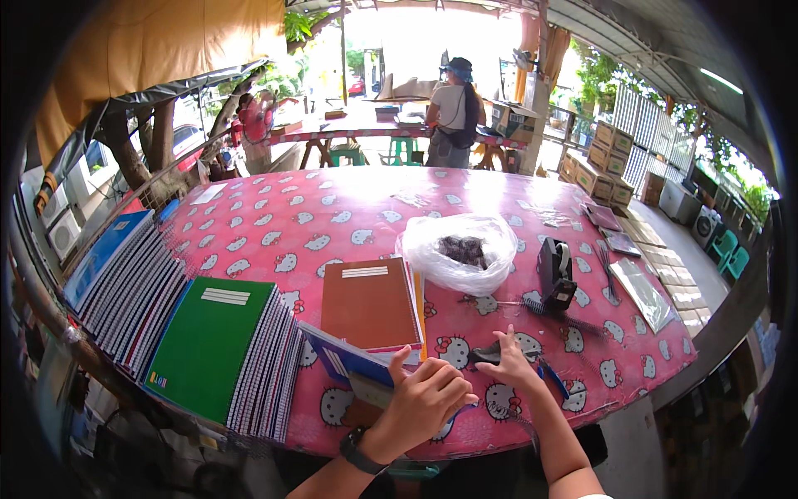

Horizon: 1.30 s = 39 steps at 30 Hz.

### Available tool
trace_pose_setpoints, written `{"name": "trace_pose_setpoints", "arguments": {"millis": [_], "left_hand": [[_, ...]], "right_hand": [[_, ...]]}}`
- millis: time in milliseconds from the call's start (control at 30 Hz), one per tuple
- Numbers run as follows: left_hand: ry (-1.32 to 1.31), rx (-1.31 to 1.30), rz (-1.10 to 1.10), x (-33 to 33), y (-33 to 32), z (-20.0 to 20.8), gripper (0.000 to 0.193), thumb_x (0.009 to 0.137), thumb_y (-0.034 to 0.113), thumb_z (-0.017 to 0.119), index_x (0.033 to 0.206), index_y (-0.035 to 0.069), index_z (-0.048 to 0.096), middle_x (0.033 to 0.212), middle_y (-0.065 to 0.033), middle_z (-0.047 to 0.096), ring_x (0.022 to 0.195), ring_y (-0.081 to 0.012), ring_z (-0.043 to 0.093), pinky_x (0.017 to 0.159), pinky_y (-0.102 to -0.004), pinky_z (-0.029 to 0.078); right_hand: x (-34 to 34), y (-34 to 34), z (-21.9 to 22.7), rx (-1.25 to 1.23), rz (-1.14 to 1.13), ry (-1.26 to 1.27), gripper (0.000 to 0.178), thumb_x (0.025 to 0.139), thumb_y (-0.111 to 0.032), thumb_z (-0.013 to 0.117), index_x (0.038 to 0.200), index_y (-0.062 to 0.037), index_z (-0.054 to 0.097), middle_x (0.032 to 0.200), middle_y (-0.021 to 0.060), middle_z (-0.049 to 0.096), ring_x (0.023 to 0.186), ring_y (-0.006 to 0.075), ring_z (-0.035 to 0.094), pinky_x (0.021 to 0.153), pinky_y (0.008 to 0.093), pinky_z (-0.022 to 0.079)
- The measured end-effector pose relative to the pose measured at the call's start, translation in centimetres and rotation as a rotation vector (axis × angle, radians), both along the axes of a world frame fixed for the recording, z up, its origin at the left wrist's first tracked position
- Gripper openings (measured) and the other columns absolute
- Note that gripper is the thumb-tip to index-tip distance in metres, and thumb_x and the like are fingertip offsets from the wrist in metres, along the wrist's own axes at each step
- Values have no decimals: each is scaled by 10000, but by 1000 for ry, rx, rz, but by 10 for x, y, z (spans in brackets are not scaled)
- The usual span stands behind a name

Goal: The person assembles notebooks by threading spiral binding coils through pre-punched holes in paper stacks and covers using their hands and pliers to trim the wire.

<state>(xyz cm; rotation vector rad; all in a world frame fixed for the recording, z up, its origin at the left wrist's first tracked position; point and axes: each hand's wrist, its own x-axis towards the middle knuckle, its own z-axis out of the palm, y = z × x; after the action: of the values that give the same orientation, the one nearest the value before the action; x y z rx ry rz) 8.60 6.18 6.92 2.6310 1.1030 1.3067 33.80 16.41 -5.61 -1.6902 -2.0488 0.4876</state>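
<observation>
My left hand (422,401), with a dark watch on its wrist, has its fingers curled against a blue notebook (326,353). The notebook is tilted up off the table, and my hand hides much of it. To the right, my right hand (514,366) is open with its fingers spread. It is over a dark grey object (485,354) whose kind I cannot make out. Blue-handled pliers (553,381) lie just beside that hand. Behind the blue notebook is a small pile topped by a brown notebook (370,306).
Stacked spiral notebooks, a green one (212,341) on top, fill the left side. A white plastic bag (461,254) with dark contents and a black tape dispenser (557,274) stand beyond my hands. Black coils (573,318) lie nearby. A person (455,112) stands at a far table.
</observation>
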Motion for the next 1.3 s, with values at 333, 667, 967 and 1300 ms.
{"name": "trace_pose_setpoints", "arguments": {"millis": [333, 667, 967, 1300], "left_hand": [[-49, 48, -9, 3, 5, -2, 139, 827, 335, 632, 835, 200, 600, 755, 66, 570, 780, -103, 573, 1004, -441, 162], [-58, 21, -54, 5, 12, -1, 129, 805, 343, 655, 822, 219, 627, 807, 87, 590, 823, -97, 578, 987, -442, 182], [-83, -10, -51, 5, 9, -1, 131, 821, 334, 640, 879, 218, 620, 840, 72, 602, 886, -108, 583, 1009, -464, 164], [-123, 127, 151, -19, 12, -4, 315, 734, 469, 670, 778, 163, 616, 815, 40, 570, 910, -152, 551, 1031, -528, 125]], "right_hand": [[23, -55, 49, -105, 140, 843, 535, 720, -354, 688, 1180, -109, 567, 1245, 200, 510, 1106, 273, 508, 926, 340, 428], [5, -142, 102, -471, 1282, 1142, 618, 735, -486, 695, 1145, -32, 611, 1289, 326, 406, 1153, 388, 459, 944, 474, 375], [-19, -86, 22, 36, 303, 1125, 594, 659, -362, 778, 1105, -10, 609, 1273, 171, 489, 1148, 255, 493, 993, 369, 350], [-45, -63, 117, -119, 561, 1007, 674, 744, -564, 631, 1057, 33, 624, 1264, 246, 469, 1151, 273, 488, 974, 381, 370]]}}
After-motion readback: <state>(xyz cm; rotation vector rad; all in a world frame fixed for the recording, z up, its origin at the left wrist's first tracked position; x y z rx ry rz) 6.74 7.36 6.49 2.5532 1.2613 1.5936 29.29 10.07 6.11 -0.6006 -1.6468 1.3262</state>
